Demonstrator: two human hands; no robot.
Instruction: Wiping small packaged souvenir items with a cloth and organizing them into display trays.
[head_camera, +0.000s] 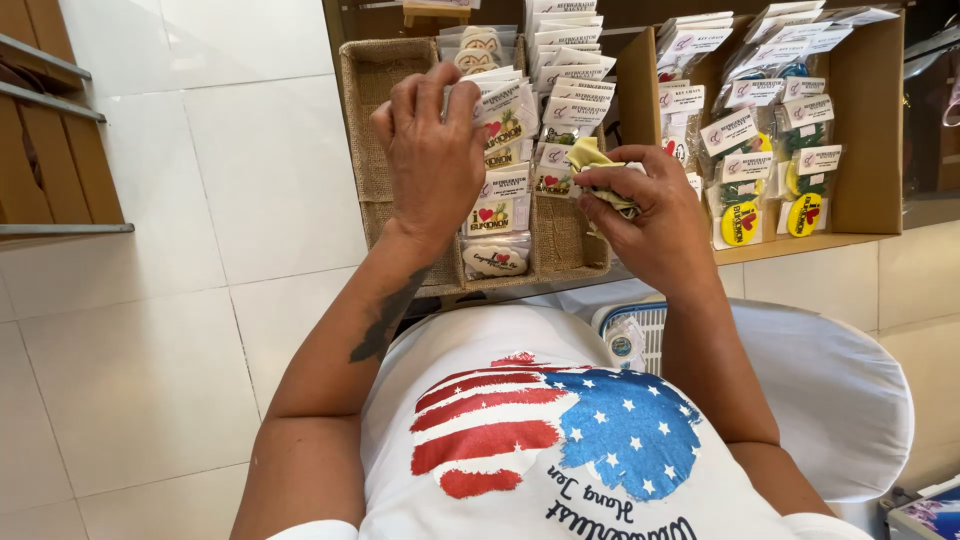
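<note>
While you lean over a burlap-lined basket (372, 130), your left hand (432, 150) reaches in, its fingers (462, 100) pinched on the white card top of a clear plastic packet (505, 110) in the nearer row. Rows of such packets stand on edge in the coarse-woven basket, each holding a small flat painted magnet. Your right hand (660, 215) hovers just beside the basket's right wall, fingers curled tight around a crumpled pale-yellow cloth (592, 158). Farther right, an open cardboard box (870, 120) holds more carded packets with round yellow and green key chains (740, 222). Glossy white tiles (230, 200) cover the floor at left. Below your arms, a white plastic crate (640, 330) and a white rounded seat (840, 400) crowd your lap.
</note>
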